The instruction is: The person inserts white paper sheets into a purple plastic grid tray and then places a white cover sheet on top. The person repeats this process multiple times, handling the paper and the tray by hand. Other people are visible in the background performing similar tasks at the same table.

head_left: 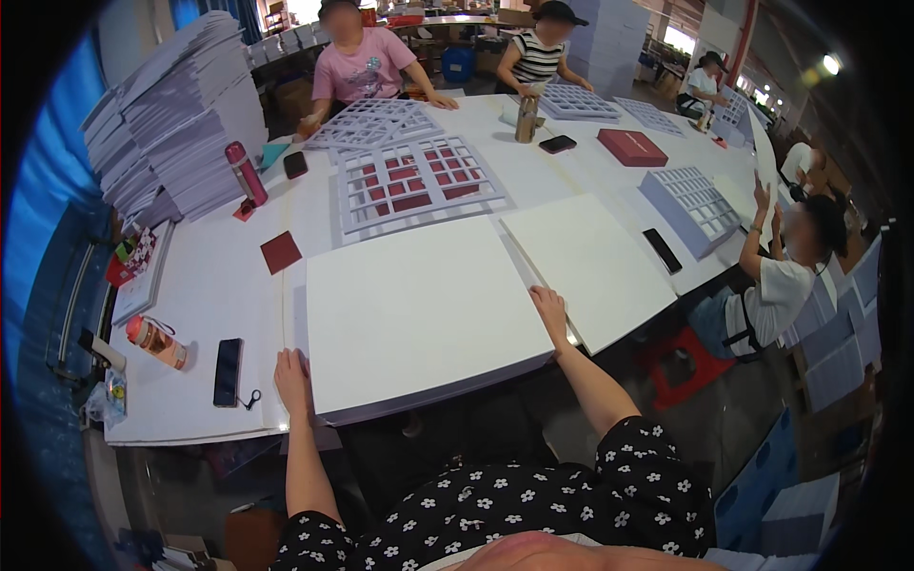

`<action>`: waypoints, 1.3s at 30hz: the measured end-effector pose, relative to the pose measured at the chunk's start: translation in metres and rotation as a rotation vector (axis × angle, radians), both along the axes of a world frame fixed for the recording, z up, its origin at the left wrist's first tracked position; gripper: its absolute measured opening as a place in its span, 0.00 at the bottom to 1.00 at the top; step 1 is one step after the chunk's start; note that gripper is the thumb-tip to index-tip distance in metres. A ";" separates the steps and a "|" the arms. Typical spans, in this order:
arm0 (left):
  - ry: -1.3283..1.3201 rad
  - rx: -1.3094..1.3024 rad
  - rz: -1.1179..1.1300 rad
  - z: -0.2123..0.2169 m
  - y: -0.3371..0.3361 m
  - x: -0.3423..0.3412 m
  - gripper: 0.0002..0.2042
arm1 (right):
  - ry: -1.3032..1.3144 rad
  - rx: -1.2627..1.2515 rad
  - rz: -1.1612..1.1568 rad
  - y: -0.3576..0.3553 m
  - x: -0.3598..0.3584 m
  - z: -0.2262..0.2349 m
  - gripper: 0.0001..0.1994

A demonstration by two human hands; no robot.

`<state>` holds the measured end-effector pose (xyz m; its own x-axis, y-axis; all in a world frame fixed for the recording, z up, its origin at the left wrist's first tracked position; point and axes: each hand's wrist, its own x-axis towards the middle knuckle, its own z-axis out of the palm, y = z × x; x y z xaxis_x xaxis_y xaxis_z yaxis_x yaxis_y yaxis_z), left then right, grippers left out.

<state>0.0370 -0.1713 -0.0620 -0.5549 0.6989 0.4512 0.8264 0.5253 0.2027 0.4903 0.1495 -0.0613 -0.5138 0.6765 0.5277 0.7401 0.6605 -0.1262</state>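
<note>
You have a stack of big white boards [414, 309] in front of you on the white table [205, 285], and both your hands are on it. To square or shift it well, judging from how it lies, press evenly from both sides so the top sheet does not slide off the ones beneath, and keep your palms low against the edges rather than on the face. Watch the near edge at six o'clock: it hangs close to the table's rim, so push away from you, not toward you.

Your left hand [291, 379] lies flat at the stack's seven o'clock corner, fingers spread loosely and pointing up toward twelve, touching the edge of the boards and gripping nothing. Your right hand [551, 311] rests at the stack's three o'clock edge, fingers stretched together along the side, fingertips on the top board; it too is open and pinches nothing, as far as the view shows.

A second white board [595, 262] sits just beside the stack at three o'clock, touching or nearly so; mind it does not catch your right hand. A black phone [228, 371] lies at nine o'clock from your left hand, and an orange bottle [157, 341] further out. A white grid insert [414, 181] lies at twelve o'clock beyond the stack.
</note>
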 end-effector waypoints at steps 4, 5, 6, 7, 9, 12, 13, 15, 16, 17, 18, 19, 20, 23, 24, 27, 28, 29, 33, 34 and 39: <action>-0.070 -0.030 0.026 -0.003 -0.001 -0.004 0.19 | 0.006 -0.014 0.004 0.000 0.000 0.001 0.17; -0.060 -0.025 0.027 -0.005 -0.002 -0.006 0.19 | 0.005 -0.012 0.005 0.000 -0.001 0.001 0.17; -0.053 -0.022 0.024 -0.007 -0.002 -0.007 0.19 | 0.002 -0.012 0.003 0.001 -0.001 0.001 0.17; -0.046 -0.019 0.021 -0.009 -0.001 -0.007 0.19 | -0.002 -0.012 0.000 0.002 0.000 0.000 0.17; -0.044 -0.021 0.020 -0.011 -0.001 -0.009 0.19 | -0.003 -0.010 -0.001 0.002 0.000 0.000 0.17; -0.042 -0.023 0.025 -0.012 -0.002 -0.009 0.19 | 0.000 -0.011 0.004 -0.001 -0.001 0.003 0.17; -0.042 -0.023 0.027 -0.011 -0.002 -0.007 0.19 | 0.001 -0.013 0.006 -0.003 -0.001 0.004 0.17; -0.020 -0.026 0.030 -0.009 -0.002 -0.004 0.17 | -0.004 -0.012 -0.001 -0.003 -0.001 0.004 0.17; -0.010 -0.027 0.031 -0.008 -0.001 -0.003 0.16 | -0.007 -0.012 -0.005 -0.003 0.000 0.003 0.17; -0.021 -0.029 0.030 -0.007 -0.001 -0.002 0.17 | -0.005 -0.011 -0.006 -0.003 0.002 0.003 0.17; -0.029 -0.030 0.032 -0.007 -0.001 -0.004 0.18 | -0.001 -0.009 -0.003 -0.002 0.002 0.002 0.17; -0.038 -0.032 0.033 -0.008 -0.002 -0.005 0.19 | 0.003 -0.008 -0.001 -0.002 0.002 0.001 0.17; -0.045 -0.036 0.038 -0.009 -0.003 -0.006 0.19 | 0.010 -0.001 0.004 -0.001 0.001 0.001 0.17; -0.061 -0.040 0.043 -0.008 -0.006 -0.006 0.19 | 0.022 -0.003 0.007 -0.002 -0.002 0.000 0.17; -0.062 -0.031 0.043 -0.007 -0.007 -0.006 0.19 | 0.019 -0.014 0.004 -0.001 -0.002 -0.001 0.16; -0.063 0.013 0.010 -0.002 0.004 0.003 0.17 | 0.072 -0.039 0.011 0.011 0.010 -0.008 0.16; -0.057 0.030 0.006 -0.001 0.006 0.001 0.16 | 0.106 -0.047 0.029 0.016 0.012 -0.007 0.16; -0.064 0.019 -0.008 -0.001 0.007 0.002 0.17 | 0.241 -0.115 -0.004 0.014 0.019 -0.008 0.17; -0.052 0.039 0.013 -0.018 -0.001 -0.017 0.18 | 0.637 -0.276 0.038 0.004 0.029 0.038 0.20; -0.052 0.033 0.019 -0.022 -0.005 -0.020 0.18 | 0.652 -0.281 0.067 0.000 0.038 0.063 0.22; -0.073 0.038 0.015 -0.018 -0.006 -0.010 0.19 | 0.577 0.202 -0.007 0.025 0.162 0.206 0.27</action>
